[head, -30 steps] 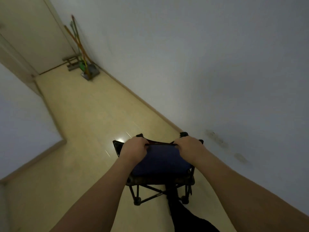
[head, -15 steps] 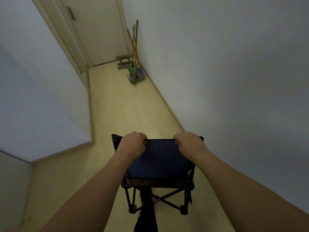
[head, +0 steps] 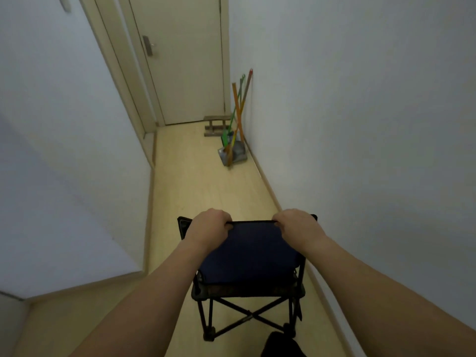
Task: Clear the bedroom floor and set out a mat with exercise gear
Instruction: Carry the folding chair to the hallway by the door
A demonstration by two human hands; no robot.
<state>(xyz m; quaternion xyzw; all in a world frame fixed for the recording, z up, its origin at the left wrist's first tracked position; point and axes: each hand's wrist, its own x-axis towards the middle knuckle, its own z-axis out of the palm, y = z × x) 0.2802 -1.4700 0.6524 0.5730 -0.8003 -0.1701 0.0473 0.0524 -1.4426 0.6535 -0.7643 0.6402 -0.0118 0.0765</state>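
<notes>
Navy fabric forms the back panel of a small folding chair (head: 251, 256), which sits low in the near centre of a narrow hallway, close to the right wall (head: 373, 124). Its black crossed frame and feet show beneath the seat, above the pale wood floor (head: 206, 191); whether the feet touch the floor cannot be told.

Left hand (head: 208, 228): fingers curled over the top edge of the chair back, at its left corner. Grip clamped on the chair.

Right hand (head: 296, 226): fingers curled over the same top edge, at its right corner. Grip clamped on the chair.

Both forearms extend from the near edge toward the chair. A dark shape shows at the near bottom edge, just below the chair frame; what it is cannot be told.

At the far end stands a closed cream door (head: 183, 60) with a metal handle. To its right, long-handled brooms (head: 238, 109) in green and orange lean against the right wall, their lower ends at a grey dustpan (head: 235, 153). A low wooden stool (head: 215, 124) sits just left of the brooms, in front of the door.
</notes>
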